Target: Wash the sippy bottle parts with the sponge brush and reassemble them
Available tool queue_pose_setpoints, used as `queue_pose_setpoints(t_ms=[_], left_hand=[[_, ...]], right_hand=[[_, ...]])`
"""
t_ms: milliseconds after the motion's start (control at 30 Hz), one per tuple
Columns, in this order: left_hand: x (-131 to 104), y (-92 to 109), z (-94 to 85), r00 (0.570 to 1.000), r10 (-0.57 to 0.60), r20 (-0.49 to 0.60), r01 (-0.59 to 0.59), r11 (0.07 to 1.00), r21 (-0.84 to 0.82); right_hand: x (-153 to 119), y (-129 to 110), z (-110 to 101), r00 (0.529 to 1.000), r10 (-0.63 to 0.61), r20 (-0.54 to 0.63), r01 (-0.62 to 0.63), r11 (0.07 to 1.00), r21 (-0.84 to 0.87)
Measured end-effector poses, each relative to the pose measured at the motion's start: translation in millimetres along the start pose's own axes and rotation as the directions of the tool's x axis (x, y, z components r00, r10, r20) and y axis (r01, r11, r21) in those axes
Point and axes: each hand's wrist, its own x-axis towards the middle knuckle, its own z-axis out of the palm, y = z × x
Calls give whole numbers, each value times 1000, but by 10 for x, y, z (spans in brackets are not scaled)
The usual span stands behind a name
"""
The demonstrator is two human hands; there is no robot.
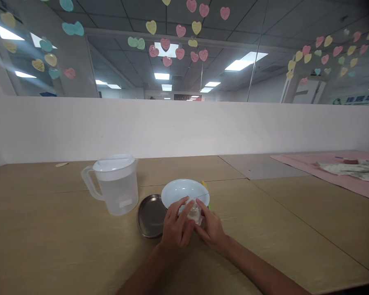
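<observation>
Both my hands close round a small clear, roundish object (194, 214) with whitish material about it; its exact kind I cannot make out. My left hand (176, 223) grips it from the left, fingertips on its top and side. On the other side, my right hand (212, 227) pinches it between thumb and fingers. Just behind them is a white bowl (184, 188), its near rim partly hidden by my fingers. A shallow steel tray (150, 217) lies to the left of my left hand, touching or very near the bowl.
A translucent lidded pitcher (118, 188) stands on the brown tabletop (64, 246), left of the tray. Something yellow (204, 185) shows behind the bowl's right edge. Far right, a pink mat (298, 159) carries a crumpled whitish cloth (353, 170). A white wall (172, 127) borders the table's back.
</observation>
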Motion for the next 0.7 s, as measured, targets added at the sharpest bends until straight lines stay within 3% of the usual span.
queue_pose_setpoints(t_ms=[300,700], left_hand=[[-32,12,7,994,-62,90,69,994,-80],[-15,8,-5,995,-57,84,68,989,-129]], right_hand=[[-100,99,76,995,102,24,-103,990,92],[-131,114,108,989,144,19,-145,980,132]])
